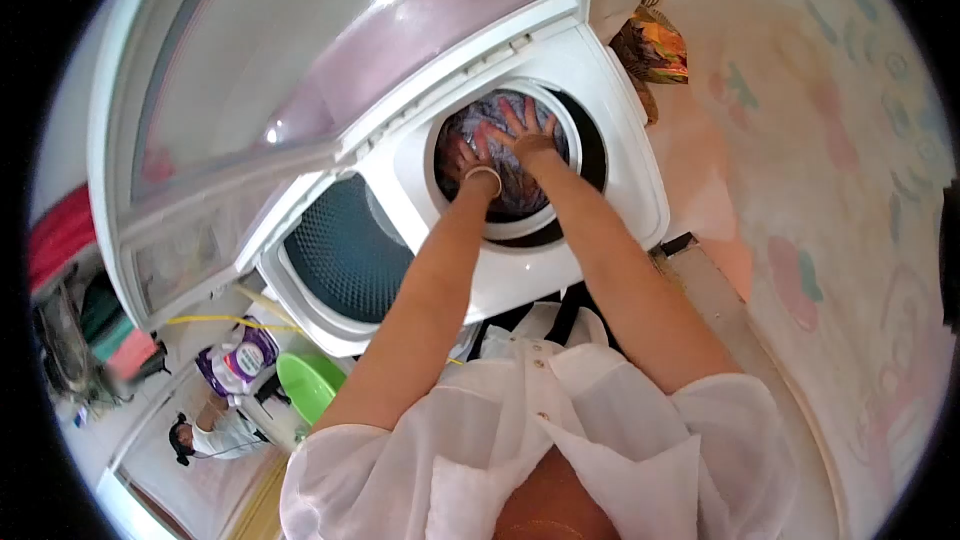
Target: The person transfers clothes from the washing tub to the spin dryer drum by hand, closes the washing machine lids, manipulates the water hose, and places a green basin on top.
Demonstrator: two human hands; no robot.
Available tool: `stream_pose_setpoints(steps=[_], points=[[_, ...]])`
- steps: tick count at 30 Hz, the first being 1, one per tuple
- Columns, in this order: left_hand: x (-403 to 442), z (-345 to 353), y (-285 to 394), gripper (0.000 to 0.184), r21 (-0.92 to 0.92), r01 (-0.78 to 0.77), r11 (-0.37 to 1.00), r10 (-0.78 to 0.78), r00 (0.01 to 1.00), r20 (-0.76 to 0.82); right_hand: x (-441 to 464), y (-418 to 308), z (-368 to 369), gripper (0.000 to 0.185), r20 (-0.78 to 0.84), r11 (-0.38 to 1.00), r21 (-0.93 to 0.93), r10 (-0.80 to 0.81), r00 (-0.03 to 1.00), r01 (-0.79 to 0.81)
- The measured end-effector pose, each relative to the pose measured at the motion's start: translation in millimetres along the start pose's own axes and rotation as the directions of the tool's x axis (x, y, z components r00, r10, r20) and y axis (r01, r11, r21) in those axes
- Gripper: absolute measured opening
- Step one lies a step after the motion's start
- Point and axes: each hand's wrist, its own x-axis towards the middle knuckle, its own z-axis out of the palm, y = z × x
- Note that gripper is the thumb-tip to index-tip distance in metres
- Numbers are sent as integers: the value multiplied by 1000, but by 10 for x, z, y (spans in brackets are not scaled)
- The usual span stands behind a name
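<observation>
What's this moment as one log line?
left hand: on greyish patterned cloth; right hand: spread on same cloth; place: round tub of white plastic washing machine; translucent floral lid: raised

White short-sleeved shirt [478, 445], small buttons [538, 363], pale left-wrist bracelet [484, 169]

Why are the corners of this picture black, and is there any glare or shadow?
Head view: black corners and curved edges suggest a very wide lens; head view: white glare spots sit on the raised lid; head view: the cloth under the left hand and right hand looks dimmer than the white shirt.
</observation>
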Motion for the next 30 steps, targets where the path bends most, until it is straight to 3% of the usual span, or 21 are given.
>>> stream_pose_setpoints(steps=[3,5,6,7,9,11,12,13,14,15,16,17,19,21,22,23,24,25,27,28,30], points=[[-552,-755,-148,88,42,-9,999,16,987,-157,-459,-93,-287,114,-83,998,-21,-53,995,52],[-691,-1286,-420,61,-83,-373,924,381,915,135,-349,-141,-526,78,142,980,143,-162,976,142],[-1240,-1657,-536,38,-176,-506,845,489,862,-130,-691,-184,-665,48,-203,920,126,-341,918,370],[-1463,-1833,-638,41,-206,-564,800,516,821,-243,-955,-271,-800,48,-207,920,110,-349,914,376],[-1784,-1940,-849,46,-264,-702,662,433,645,-630,-1423,-458,-1061,42,-596,918,153,-210,775,367],[-1843,-1875,-887,47,-524,-852,-4,295,500,-814,-1589,-529,-1057,45,-707,916,99,-210,675,389],[-1606,-1555,-818,44,-540,-790,292,180,599,-780,-1264,-502,-804,49,-833,838,163,-166,527,521],[-2044,-1596,-731,45,-322,-435,841,285,861,-421,-1132,-463,-609,53,-914,730,210,-91,396,651],[-2162,-1484,-780,43,-19,-469,883,435,832,-344,-1307,-206,-600,55,-249,863,341,-301,921,374],[-2214,-1518,-906,40,28,-467,884,432,793,-430,-1395,-252,-555,55,-267,862,325,-310,912,388],[-2315,-1597,-1024,38,73,-455,887,425,746,-513,-1431,-295,-562,55,-513,879,279,-204,834,386],[-2560,-1629,-1096,34,-192,-482,855,221,672,-706,-1440,-290,-557,56,-704,898,243,-97,703,367],[-2508,-1754,-1794,39,29,-640,768,163,151,-975,-1926,-370,-1273,40,-800,822,147,-228,554,550],[-3169,-2368,-2213,33,185,-356,916,94,-257,-962,-2327,-602,-1981,26,-945,758,-304,-315,-84,577],[-3336,-2602,-2522,36,213,-299,930,117,-308,-944,-2519,-707,-2320,26,-885,738,-459,-334,-323,494],[-3514,-2776,-2642,40,152,-35,988,119,-459,-880,-2707,-783,-2607,23,-780,786,-577,-449,-435,224],[-3538,-2952,-2856,41,160,-9,987,134,-500,-856,-2801,-867,-2778,21,-650,773,-630,-574,-498,-70],[-3358,-3056,-3220,44,195,-114,974,125,-446,-886,-2688,-898,-2879,21,-640,763,-643,-581,-504,-64],[-3228,-2999,-3551,43,-202,-78,976,-181,223,-958,-2459,-943,-3098,18,-858,839,-488,-410,-310,240],[-3226,-2929,-3587,43,-215,-70,974,-196,213,-957,-2520,-985,-3120,18,-849,829,-503,-422,-319,243],[-3209,-2768,-3655,41,-114,-126,986,-83,229,-970,-2749,-1023,-3111,23,-896,909,-369,-403,186,193]])
